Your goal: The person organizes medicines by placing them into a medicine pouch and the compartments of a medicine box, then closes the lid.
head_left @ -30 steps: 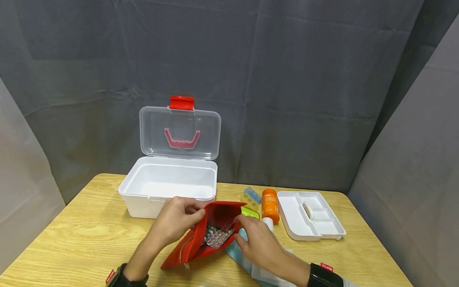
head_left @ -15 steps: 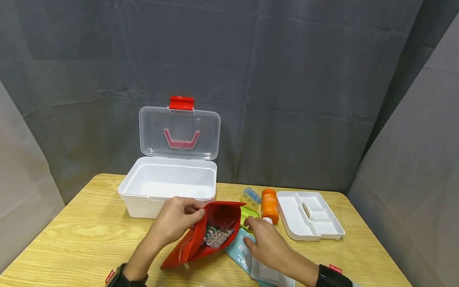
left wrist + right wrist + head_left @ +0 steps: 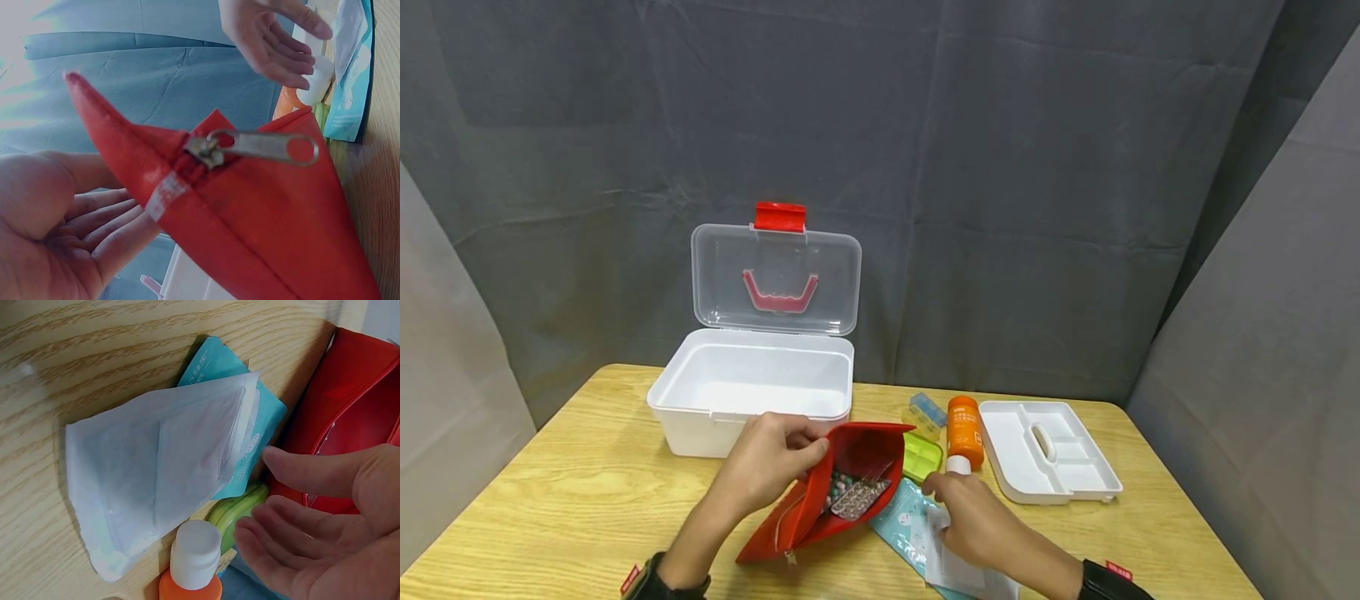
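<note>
The left hand (image 3: 771,462) pinched the rim of a red zippered fabric pouch (image 3: 275,206), apparently to keep its mouth open; the right hand (image 3: 977,517), fingers loosely curved around nothing, hung beside a flat whitish packet (image 3: 156,462).

Red pouch (image 3: 344,387) cropped in wrist views, print on orange bottle (image 3: 964,429) unreadable

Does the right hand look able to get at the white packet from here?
Likely yes: the right hand looks empty and close by, and nothing lies on the white packet.
</note>
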Tool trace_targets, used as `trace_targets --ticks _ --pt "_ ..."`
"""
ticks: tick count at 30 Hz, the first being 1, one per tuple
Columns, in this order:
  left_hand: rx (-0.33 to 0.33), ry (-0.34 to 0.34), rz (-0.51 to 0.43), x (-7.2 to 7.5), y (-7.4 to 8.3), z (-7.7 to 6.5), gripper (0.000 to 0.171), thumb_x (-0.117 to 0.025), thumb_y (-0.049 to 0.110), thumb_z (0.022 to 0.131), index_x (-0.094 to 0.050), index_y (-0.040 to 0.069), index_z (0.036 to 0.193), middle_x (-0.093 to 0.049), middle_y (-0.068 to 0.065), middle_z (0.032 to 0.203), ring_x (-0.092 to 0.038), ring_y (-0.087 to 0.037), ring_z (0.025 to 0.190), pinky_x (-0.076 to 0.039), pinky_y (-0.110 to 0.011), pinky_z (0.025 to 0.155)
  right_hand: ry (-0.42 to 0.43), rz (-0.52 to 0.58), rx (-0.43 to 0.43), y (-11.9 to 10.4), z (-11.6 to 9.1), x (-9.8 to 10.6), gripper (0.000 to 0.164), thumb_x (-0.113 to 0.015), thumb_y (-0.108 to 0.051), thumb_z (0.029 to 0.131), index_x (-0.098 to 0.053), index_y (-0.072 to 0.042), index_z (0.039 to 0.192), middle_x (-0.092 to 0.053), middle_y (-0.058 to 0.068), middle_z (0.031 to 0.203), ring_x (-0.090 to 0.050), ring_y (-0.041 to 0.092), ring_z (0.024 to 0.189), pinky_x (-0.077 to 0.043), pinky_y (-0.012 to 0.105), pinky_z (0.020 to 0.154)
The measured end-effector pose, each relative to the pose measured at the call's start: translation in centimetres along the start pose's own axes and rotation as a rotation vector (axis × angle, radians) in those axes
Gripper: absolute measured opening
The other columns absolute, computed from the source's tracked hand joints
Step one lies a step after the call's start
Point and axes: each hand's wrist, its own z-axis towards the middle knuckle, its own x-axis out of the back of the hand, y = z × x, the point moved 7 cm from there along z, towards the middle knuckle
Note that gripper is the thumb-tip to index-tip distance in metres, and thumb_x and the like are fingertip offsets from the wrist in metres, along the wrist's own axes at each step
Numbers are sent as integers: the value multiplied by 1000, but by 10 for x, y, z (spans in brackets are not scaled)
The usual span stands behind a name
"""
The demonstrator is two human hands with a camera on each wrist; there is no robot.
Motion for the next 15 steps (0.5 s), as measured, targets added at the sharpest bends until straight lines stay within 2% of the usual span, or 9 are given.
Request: trace_targets --ticks 5,11,15 --pt "-3 4 8 0 1 0 7 -71 8 87 -78 7 85 -75 0 77 -69 -6 69 -56 -22 62 -33 -39 -11 4 -5 -4 52 -66 16 57 -68 1 106 -71 13 96 -65 23 84 -58 39 73" --pt "5 1 3 -1 1 0 7 -70 8 87 -78 7 86 -75 0 77 -68 -6 68 -56 -22 61 -81 -45 -81 8 -5 -10 53 -75 13 56 -69 4 108 -68 13 95 -61 22 82 -56 37 71" --pt "13 2 1 -1 0 0 7 -71 8 87 -78 7 86 -75 0 77 -68 -6 68 -56 -22 61 -114 -72 -107 9 -5 -14 53 -84 8 55 -68 3 106 -61 7 90 -55 20 78 -53 34 69"
